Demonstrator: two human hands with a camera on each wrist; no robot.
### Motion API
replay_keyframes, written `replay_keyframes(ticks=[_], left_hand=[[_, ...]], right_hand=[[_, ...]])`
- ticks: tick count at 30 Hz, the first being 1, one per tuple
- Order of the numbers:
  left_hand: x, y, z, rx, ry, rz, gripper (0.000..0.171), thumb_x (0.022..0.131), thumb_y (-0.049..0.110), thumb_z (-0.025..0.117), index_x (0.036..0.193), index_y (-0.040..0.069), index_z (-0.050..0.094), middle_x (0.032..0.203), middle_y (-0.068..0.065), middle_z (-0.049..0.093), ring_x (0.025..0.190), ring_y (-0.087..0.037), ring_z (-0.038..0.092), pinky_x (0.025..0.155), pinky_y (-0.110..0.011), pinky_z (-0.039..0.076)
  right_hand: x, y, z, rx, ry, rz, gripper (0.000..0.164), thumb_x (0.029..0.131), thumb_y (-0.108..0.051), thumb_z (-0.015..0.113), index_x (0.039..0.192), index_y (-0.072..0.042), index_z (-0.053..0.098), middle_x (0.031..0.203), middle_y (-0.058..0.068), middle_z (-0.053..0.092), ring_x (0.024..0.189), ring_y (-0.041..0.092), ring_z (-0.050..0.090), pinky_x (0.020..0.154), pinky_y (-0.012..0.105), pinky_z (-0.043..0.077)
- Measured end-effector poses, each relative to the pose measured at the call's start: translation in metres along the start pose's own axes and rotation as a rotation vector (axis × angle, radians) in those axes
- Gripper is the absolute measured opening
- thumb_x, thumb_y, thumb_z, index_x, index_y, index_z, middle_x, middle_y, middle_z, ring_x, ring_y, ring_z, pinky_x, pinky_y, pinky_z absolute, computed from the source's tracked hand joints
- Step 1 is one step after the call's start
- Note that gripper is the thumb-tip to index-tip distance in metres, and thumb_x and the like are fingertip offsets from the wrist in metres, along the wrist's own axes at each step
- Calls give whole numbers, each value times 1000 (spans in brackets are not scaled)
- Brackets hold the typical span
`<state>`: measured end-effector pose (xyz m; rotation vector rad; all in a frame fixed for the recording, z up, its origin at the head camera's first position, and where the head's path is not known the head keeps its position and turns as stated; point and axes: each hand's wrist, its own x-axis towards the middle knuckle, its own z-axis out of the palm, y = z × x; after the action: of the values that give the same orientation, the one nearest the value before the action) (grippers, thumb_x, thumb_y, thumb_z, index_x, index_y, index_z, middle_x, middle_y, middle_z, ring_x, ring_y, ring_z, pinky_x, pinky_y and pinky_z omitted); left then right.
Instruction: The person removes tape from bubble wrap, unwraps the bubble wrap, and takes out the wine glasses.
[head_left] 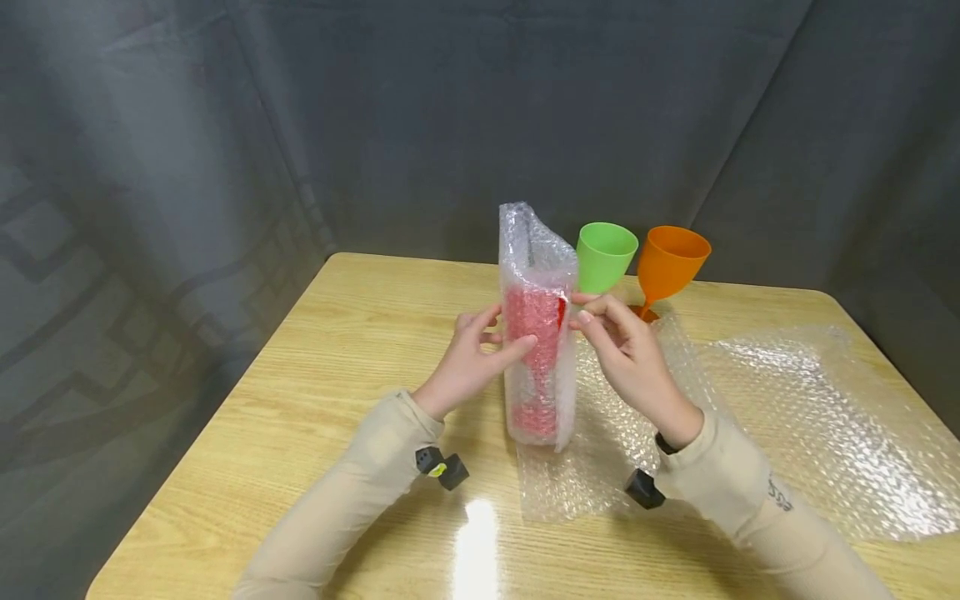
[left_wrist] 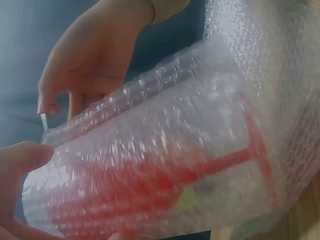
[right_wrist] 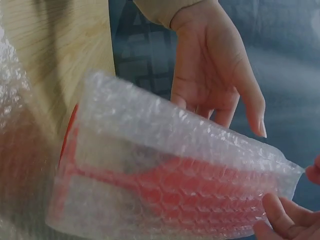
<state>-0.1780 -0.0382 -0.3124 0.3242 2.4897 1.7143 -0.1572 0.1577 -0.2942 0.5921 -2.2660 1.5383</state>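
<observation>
Fingers [head_left: 517, 346] of both hands flank upright bubble-wrapped red goblet [head_left: 534, 367], touching.

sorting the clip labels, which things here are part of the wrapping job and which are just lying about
In hand:
- red goblet, upright inside the bubble wrap sleeve
- left hand and right hand, holding the sleeve from either side

Lying about:
- green goblet and orange goblet, standing behind
- loose bubble wrap sheets on the table
</observation>
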Motion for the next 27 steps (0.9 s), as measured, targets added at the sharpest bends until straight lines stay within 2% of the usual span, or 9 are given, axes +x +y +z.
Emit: replay_keyframes(ticks=[4, 7, 14, 17, 22, 27], left_hand=[[3, -1, 4, 38, -5, 5, 65, 83, 44, 66, 138, 19, 43, 125, -9, 40, 109, -23, 51, 82, -33, 52], [6, -2, 6, 59, -1, 17, 62, 84, 44, 65, 136, 17, 45, 122, -9, 42, 107, -23, 51, 82, -33, 52], [13, -3, 8, -41, 77, 36, 71, 83, 29, 69, 137, 5, 29, 118, -17, 50, 101, -29, 57, 82, -34, 54], [13, -2, 8, -45, 81, 30, 68, 83, 29, 69, 133, 6, 30, 119, -16, 51, 102, -28, 57, 82, -34, 53], [10, 1, 7, -25, 40, 21, 64, 82, 33, 69, 130, 10, 34, 121, -12, 52, 104, -25, 56, 80, -31, 54], [10, 1, 5, -15, 11, 12, 59, 84, 36, 67, 128, 9, 38, 121, -12, 51, 100, -26, 58, 74, -29, 55]], right_hand=[[-1, 1, 2, 5, -36, -8, 13, 95, -2, 47, 91, 9, 53, 124, 25, 55, 101, -9, 55, 89, 8, 46], [-4, 0, 3, -1, -56, -16, 13, 95, -3, 48, 92, 8, 54, 126, 23, 55, 103, -9, 54, 87, 9, 47], [-7, -3, 6, -14, -78, -31, 13, 93, -3, 51, 89, 7, 57, 126, 18, 54, 114, -3, 48, 82, 11, 50], [-8, -4, 7, 9, -78, -43, 12, 93, -1, 51, 89, 8, 56, 126, 19, 54, 115, -1, 48, 82, 12, 50], [-8, -7, 7, 107, -100, -45, 12, 94, 2, 46, 88, 12, 51, 125, 24, 50, 103, 1, 56, 84, 16, 53], [-6, -11, 5, 198, -118, 2, 16, 96, 1, 42, 91, 15, 48, 126, 28, 47, 94, 2, 61, 83, 17, 53]])
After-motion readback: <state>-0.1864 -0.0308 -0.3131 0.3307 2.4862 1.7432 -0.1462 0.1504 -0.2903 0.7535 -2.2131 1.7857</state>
